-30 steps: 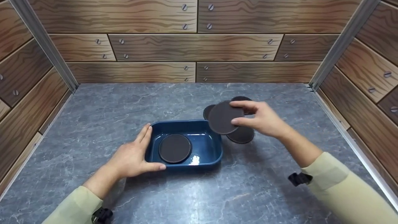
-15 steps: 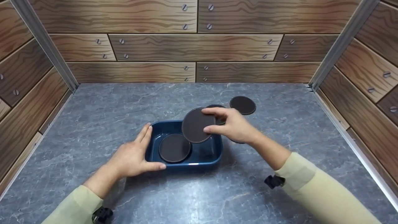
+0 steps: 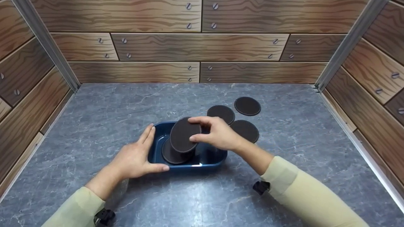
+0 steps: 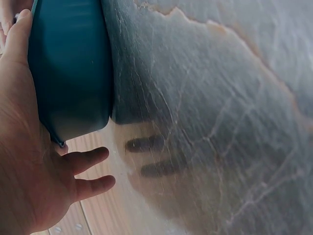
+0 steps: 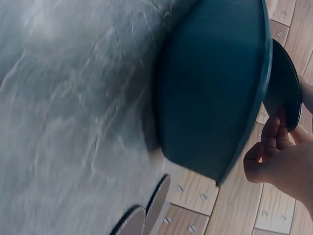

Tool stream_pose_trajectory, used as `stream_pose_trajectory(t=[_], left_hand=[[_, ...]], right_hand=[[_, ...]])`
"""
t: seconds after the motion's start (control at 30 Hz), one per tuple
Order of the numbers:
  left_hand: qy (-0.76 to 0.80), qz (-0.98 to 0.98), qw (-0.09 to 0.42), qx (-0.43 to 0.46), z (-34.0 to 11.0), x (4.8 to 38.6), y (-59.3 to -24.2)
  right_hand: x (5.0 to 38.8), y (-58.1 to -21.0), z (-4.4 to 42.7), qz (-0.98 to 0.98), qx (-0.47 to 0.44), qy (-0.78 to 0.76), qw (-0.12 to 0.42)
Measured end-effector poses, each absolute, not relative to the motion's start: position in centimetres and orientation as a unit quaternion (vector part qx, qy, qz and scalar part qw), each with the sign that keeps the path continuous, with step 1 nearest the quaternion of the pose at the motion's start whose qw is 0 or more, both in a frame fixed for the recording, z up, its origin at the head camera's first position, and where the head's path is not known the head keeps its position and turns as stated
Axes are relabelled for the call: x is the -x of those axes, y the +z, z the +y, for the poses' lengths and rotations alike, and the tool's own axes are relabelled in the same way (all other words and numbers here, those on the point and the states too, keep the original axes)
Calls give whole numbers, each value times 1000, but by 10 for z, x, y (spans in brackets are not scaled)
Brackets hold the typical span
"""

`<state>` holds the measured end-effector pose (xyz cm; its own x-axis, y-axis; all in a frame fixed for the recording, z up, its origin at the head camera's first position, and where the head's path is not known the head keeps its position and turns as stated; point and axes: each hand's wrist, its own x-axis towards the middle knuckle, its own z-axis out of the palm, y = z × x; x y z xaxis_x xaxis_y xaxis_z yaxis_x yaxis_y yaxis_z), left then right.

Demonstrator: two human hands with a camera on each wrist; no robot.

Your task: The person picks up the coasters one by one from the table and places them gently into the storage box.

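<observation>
A blue rectangular baking dish stands on the table, one dark round coaster lying flat in its left half. My left hand holds the dish's left end, thumb along the near rim and fingers at the far corner; two fingers stick out straight beyond it in the left wrist view. Between thumb and fingers, my right hand pinches the edge of another dark coaster, tilted above the dish and partly hiding the coaster inside. In the right wrist view the held coaster shows beyond the dish's rim.
Three more dark coasters lie on the grey marbled table, right of and behind the dish: a near one, a middle one and a far one. Wood-patterned walls enclose the back and sides.
My right hand has carried its coaster leftward, from over the other loose coasters to above the coaster in the dish. The left hand and the dish have stayed put.
</observation>
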<state>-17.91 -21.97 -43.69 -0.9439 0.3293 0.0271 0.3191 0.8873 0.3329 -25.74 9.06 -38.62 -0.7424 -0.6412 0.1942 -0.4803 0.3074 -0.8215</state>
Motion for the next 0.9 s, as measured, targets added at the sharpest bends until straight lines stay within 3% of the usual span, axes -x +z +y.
stream_pose_trajectory(t=[0.33, 0.9], left_hand=[[165, 970, 1, -179, -220, 179, -439], [166, 970, 4, -177, -221, 180, -438]], right_hand=[[258, -402, 72, 814, 334, -460, 116], [254, -417, 60, 871, 346, -339, 87]])
